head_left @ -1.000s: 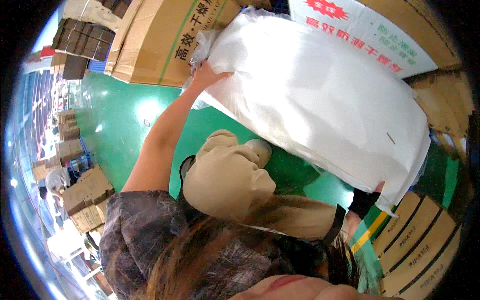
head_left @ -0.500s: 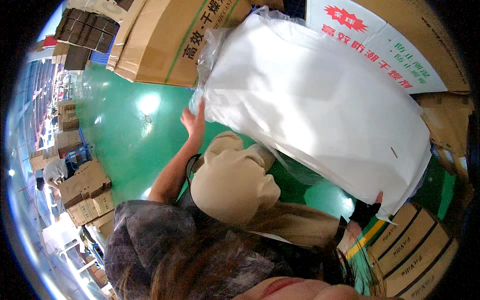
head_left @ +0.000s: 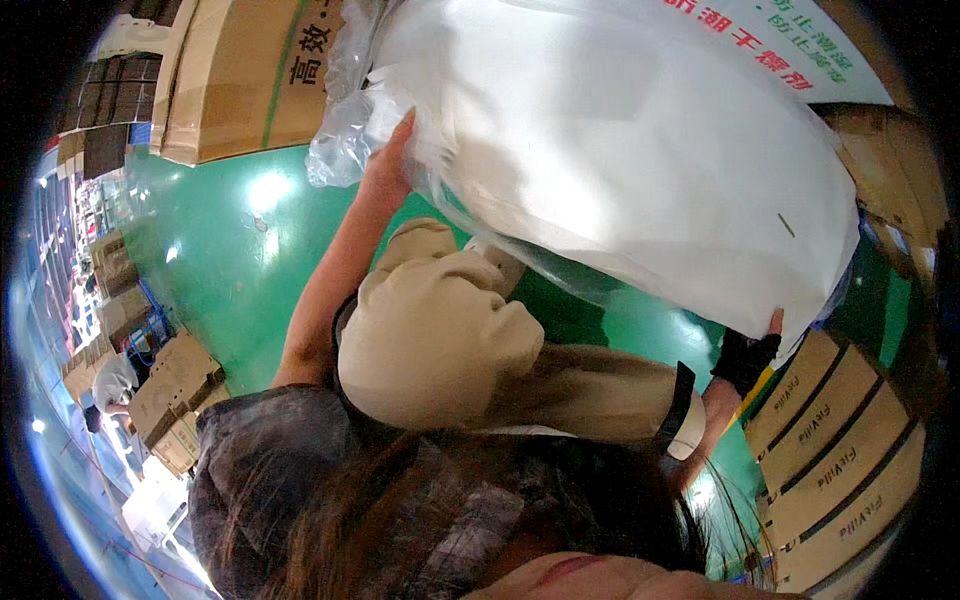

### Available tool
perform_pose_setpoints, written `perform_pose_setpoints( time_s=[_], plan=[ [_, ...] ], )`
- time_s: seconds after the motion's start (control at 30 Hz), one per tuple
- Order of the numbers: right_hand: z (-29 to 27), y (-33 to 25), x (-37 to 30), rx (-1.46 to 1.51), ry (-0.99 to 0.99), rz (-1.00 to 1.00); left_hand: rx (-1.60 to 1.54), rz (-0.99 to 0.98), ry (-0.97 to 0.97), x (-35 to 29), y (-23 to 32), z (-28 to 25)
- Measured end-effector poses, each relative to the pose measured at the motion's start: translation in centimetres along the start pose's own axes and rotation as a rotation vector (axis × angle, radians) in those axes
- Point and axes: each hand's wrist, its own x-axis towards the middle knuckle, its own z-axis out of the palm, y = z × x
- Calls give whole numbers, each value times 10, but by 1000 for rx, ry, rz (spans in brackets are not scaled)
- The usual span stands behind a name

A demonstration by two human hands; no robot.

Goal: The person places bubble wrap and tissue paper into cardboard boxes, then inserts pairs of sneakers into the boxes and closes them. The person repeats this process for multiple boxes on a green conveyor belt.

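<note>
A large white sheet-like bundle (head_left: 620, 170) spreads before me, with crinkled clear plastic (head_left: 340, 140) along its left end and near edge. My left hand (head_left: 390, 160) grips the left end, thumb on top; its other fingers are hidden below. At the near right corner my right hand (head_left: 752, 358), in a black fingerless covering, pinches the sheet's edge with the thumb laid over it. The fingers underneath are out of sight. A short thin dark strip (head_left: 786, 225) lies on the white surface near the right end.
A large brown carton (head_left: 235, 90) stands at far left, a white-and-brown printed box (head_left: 830, 60) at far right. Stacked flat cartons (head_left: 840, 440) sit near right. Green floor (head_left: 240, 240) shows between. Another person (head_left: 112, 385) is far off left among boxes.
Both hands still hold the white bundle. In the picture, the bundle and the cartons behind it sit higher and further left. My left arm reaches further over the bundle's left end.
</note>
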Motion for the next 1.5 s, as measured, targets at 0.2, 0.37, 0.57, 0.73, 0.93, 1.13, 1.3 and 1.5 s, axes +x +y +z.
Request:
perform_pose_setpoints(
  time_s=[0.2,0.37,0.57,0.73,0.93,1.13,1.3,1.5],
  plan=[
    [3,4,-7,-4,15,6,-65,-55,177,12,-19,-4],
    [7,4,-3,-10,18,4,-108,23,139,9,-3,1],
    [26,18,1,-25,30,39,-234,-102,54,18,-7,-12],
    [49,-1,-2,-132,149,10,-121,77,54,-35,56,53],
    [67,-103,-146,-378,-245,-129,73,467,11,-209,183,97],
    [118,-113,-255,-439,245,17,204,212,215,-320,253,50],
    [131,-159,-352,-483,167,270,-186,130,461,-435,291,-46],
    [202,-154,-462,-648,49,462,-492,212,691,-614,276,-162]
  ],
)
